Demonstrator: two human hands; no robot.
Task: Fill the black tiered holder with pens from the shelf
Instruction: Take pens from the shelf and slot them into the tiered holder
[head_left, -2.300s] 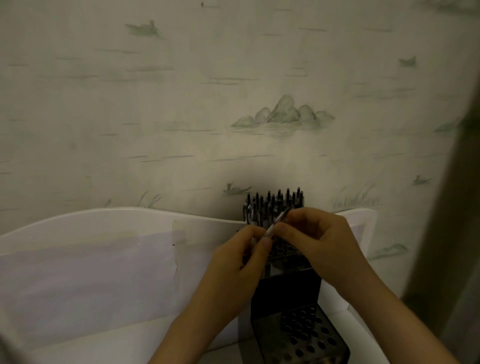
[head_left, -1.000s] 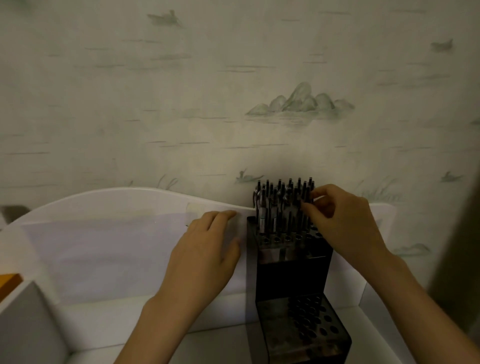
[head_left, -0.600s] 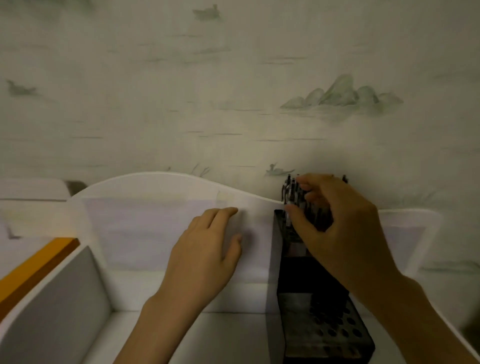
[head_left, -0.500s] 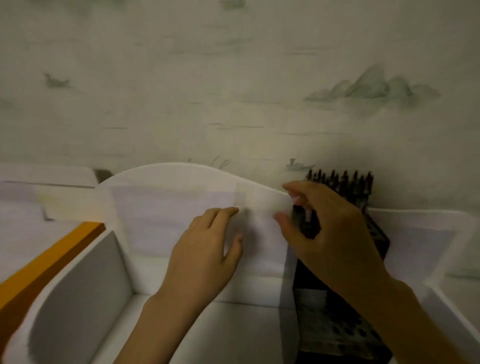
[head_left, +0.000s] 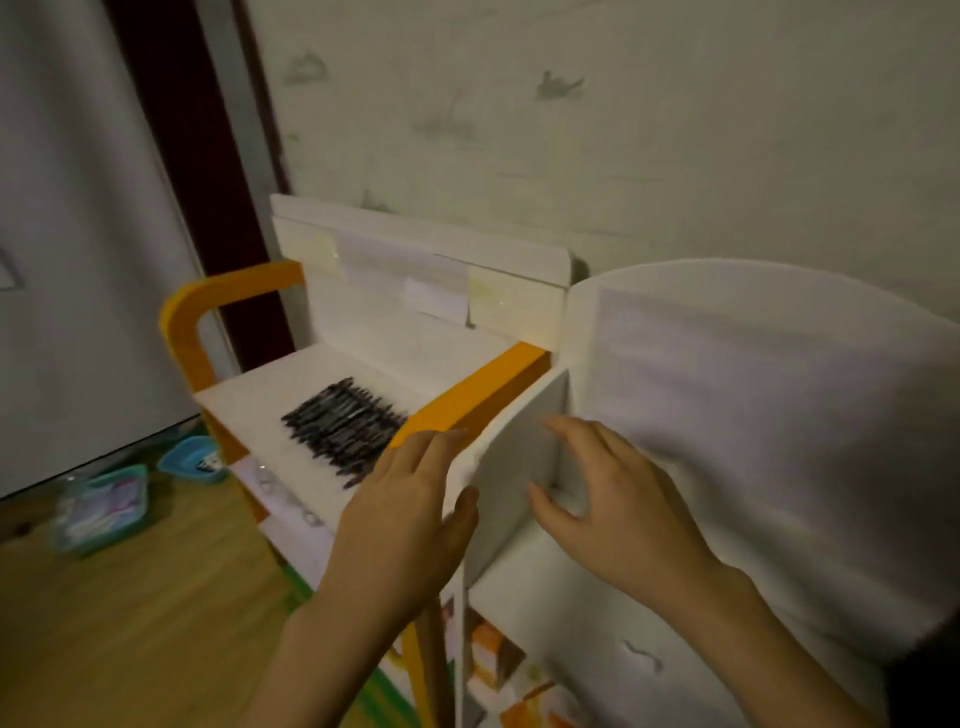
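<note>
White boards make up the shelf (head_left: 322, 395) seen from the head camera, with orange trim (head_left: 467, 397) running along its right edge and curving over its left end. A heap of dark pens (head_left: 343, 426) lies loose on the shelf's flat top, the pens side by side in a rough row, slightly blurred. Just right of the orange trim stands a white divider panel (head_left: 511, 467) that belongs to a second, higher white unit with a rounded back panel (head_left: 753, 415).

The left hand (head_left: 410, 525) has its fingers straight, lying flat against the near edge of the divider panel, with the thumb touching the panel's inner face; it holds nothing. The right hand (head_left: 618, 509) hangs inside the compartment right of the divider, fingers loosely spread and relaxed, holding nothing, and apart from the pens. The pens lie to the left of both hands, near the left hand's fingertips but not touching them. The black tiered holder does not show in this view.

Patterned pale wallpaper (head_left: 623, 130) backs the furniture. On the wooden floor (head_left: 130, 623) at the lower left sit two teal containers (head_left: 104, 509), their contents too blurred to tell.
</note>
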